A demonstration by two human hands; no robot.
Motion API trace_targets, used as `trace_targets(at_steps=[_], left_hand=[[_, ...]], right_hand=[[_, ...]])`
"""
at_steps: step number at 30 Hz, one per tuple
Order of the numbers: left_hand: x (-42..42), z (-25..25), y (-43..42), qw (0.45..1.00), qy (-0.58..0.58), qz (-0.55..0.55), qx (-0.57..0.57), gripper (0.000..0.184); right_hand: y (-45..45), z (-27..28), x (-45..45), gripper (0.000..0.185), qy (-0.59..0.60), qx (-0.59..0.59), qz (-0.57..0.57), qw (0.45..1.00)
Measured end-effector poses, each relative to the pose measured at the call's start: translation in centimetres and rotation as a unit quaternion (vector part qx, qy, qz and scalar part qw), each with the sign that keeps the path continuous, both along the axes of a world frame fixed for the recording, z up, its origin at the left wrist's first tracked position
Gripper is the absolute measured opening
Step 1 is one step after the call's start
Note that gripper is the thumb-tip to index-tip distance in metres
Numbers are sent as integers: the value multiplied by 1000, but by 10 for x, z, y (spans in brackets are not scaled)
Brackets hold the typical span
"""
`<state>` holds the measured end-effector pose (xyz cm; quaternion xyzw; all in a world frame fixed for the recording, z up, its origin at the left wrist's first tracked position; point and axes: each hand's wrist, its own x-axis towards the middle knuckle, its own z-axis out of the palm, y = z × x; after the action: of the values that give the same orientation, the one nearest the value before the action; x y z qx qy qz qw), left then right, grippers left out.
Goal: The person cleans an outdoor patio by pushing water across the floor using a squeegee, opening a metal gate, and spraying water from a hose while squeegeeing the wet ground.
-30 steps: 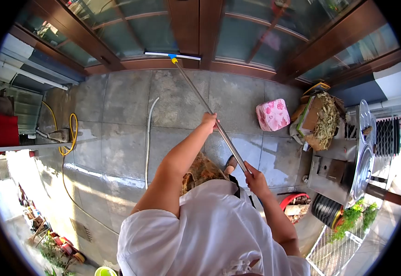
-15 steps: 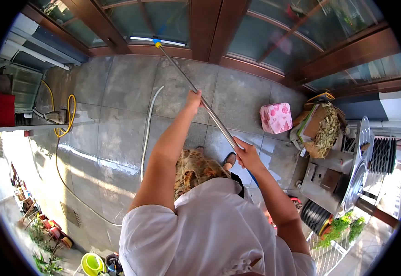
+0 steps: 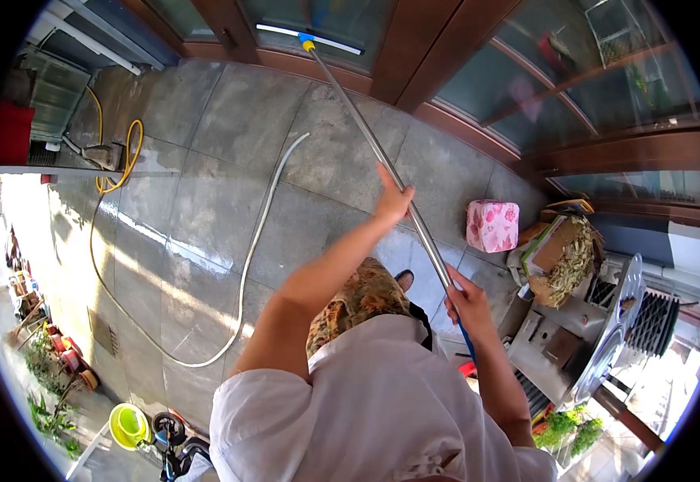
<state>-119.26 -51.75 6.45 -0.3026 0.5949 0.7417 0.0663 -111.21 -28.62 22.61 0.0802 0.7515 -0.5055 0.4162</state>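
A window squeegee on a long metal pole [image 3: 361, 122] runs diagonally away from me. Its blade [image 3: 276, 30], with a blue and yellow joint, lies against the lower glass pane [image 3: 318, 18] of a brown-framed door. Partway up the pole, my left hand [image 3: 393, 197] is closed around it. My right hand [image 3: 467, 302] grips the pole nearer my body, close to its blue lower end [image 3: 468, 341].
A pale hose [image 3: 263, 213] curves over the grey tiled floor [image 3: 205, 145] on my left, with a yellow hose [image 3: 134, 157] beyond. To the right are a pink floral stool [image 3: 493, 226], dried plant pieces [image 3: 572, 261] and a metal unit [image 3: 555, 341]. A yellow-green bucket [image 3: 130, 426] stands behind left.
The squeegee blade sits higher on the glass than before. My left hand has moved right and lower along the pole, nearer my right hand. The whole view has also shifted.
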Motion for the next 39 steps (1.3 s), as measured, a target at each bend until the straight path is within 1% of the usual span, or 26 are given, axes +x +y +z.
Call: trace_targets(at_steps=[3,5,7,8,11,12,15,17,19,20,21,22,24,26,27,28,30,32,34,35,36,37,38,39], left_hand=[[-28,-37,-50,998,-52,7,16,98],[-44,-79,-86,995,-101,0,2,93],[-50,-105,-111,993,-109,11,37,94],[-50,-114,-116,992,-114,14,55,95],[-25,-112,-77,988,-59,111,94,85],[-15,-109,-64,988,-74,100,87,77],[24,-110,-29,988,-97,85,90,48],[40,-145,-10,983,-115,97,102,44],[56,-167,5,982,-145,96,75,41],[60,-177,11,980,-161,95,63,40],[62,-187,16,986,-133,103,-6,41],[59,-176,13,985,-139,100,7,42],[51,-156,9,983,-156,88,34,44],[45,-187,5,977,-99,182,-40,43],[44,-209,1,968,-69,227,-77,42],[42,-220,-3,956,-39,269,-114,41],[56,-225,-50,960,-51,236,-139,52],[72,-151,-96,973,-118,189,-59,50],[101,-199,-138,978,-68,162,-112,49],[116,-197,-156,980,-83,132,-124,49],[129,-192,-170,981,-97,102,-137,49],[144,-188,-182,965,-74,55,-244,49],[160,-184,-191,936,-50,6,-347,48],[171,-179,-193,894,-25,-44,-445,48]], right_hand=[[-42,-54,-35,44,-35,-13,-1,999],[-79,-79,-50,44,-61,-20,-15,998],[-101,-91,-51,45,-58,-12,-7,998],[-107,-93,-49,45,-50,-8,1,999],[-98,-100,-37,49,-58,-1,12,998],[-92,-102,-34,51,-63,-3,17,998],[-54,-107,-15,61,-68,-65,105,990],[-23,-93,3,72,-56,-18,200,978],[3,-62,15,82,-201,-2,202,959],[8,-38,27,84,-198,-7,194,961],[28,-46,48,83,-189,-41,164,967],[32,-29,54,83,-190,-15,166,968],[31,-8,54,82,-219,-17,68,973],[17,1,43,80,-157,-8,95,983],[2,7,34,76,-120,70,170,976],[-7,0,29,75,-62,79,218,971],[-19,-28,19,73,56,99,315,942],[-39,-63,7,70,150,47,329,931],[-85,-62,-16,68,43,11,318,947],[-102,-75,-22,67,-37,-44,271,961],[-116,-86,-26,66,-116,-99,222,963],[-127,-87,-28,64,-124,-100,214,964],[-136,-86,-28,63,-133,-100,205,965],[-138,-84,-26,61,-141,-99,197,965]])
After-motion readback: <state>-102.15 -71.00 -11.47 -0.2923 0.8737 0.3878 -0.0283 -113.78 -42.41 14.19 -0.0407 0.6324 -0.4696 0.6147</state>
